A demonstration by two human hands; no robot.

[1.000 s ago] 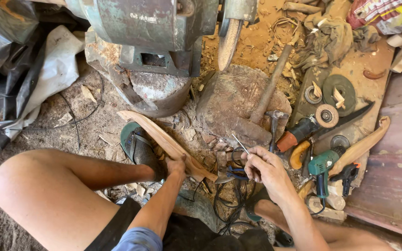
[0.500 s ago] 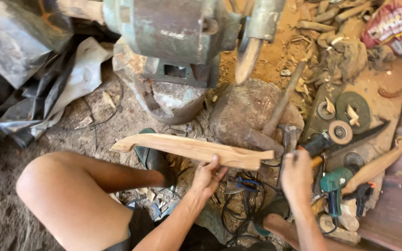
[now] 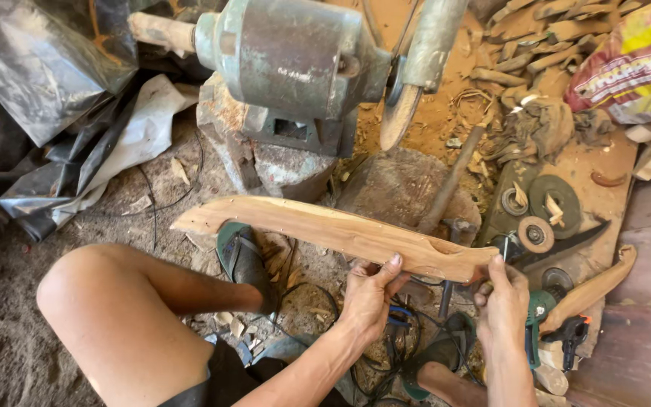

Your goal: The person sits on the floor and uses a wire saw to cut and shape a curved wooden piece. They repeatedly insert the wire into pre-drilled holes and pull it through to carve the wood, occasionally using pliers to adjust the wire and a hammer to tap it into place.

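A long, curved, carved piece of pale wood is held level in front of me, its pointed end to the left. My left hand grips its lower edge near the middle, thumb up against the wood. My right hand pinches the thicker right end. A thin nail-like metal piece sticks up at my right fingers. Just beyond the wood stands a green bench grinder motor with its grinding wheel hanging over a stone block.
My bare left knee and sandalled foot lie below the wood. Grinding discs, a green angle grinder, another carved wooden piece, a hammer and cables crowd the right. Plastic sheeting lies left.
Both hands have lifted the wooden piece from the ground and turned it level, closer to the grinder. My right hand has shifted onto its right end.
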